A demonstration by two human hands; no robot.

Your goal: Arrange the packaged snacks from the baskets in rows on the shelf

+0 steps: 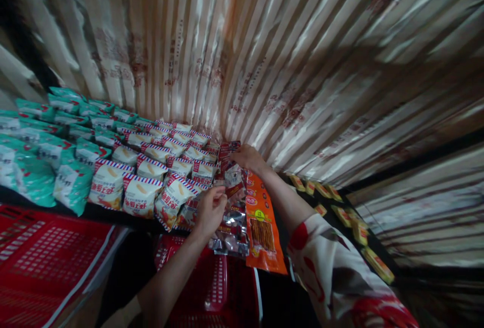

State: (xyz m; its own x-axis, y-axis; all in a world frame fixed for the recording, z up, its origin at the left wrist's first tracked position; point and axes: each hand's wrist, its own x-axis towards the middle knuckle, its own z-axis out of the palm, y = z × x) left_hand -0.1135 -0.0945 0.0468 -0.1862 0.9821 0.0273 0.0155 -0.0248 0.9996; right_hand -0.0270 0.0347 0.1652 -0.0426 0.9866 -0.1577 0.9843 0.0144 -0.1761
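Observation:
My right hand (248, 158) reaches to the back of the row, its fingers closed at the top of a dark red snack packet (229, 150). My left hand (212, 208) is nearer to me, fingers curled together beside a small red and clear snack packet (235, 181); what it pinches, if anything, is hidden. More dark, shiny silver packets (231, 230) lie below at the front. Against them on the right lies a long orange snack bag (262, 227) with brown sticks printed on it. White snack bags (142, 196) with striped tops stand in rows left of my hands.
Teal snack bags (73, 182) stand in rows at the far left. Small yellow packs (359, 231) lie on the dark shelf at right. Red plastic baskets (49, 262) sit below the shelf edge. A wall of pleated, printed plastic sheeting (223, 56) rises behind.

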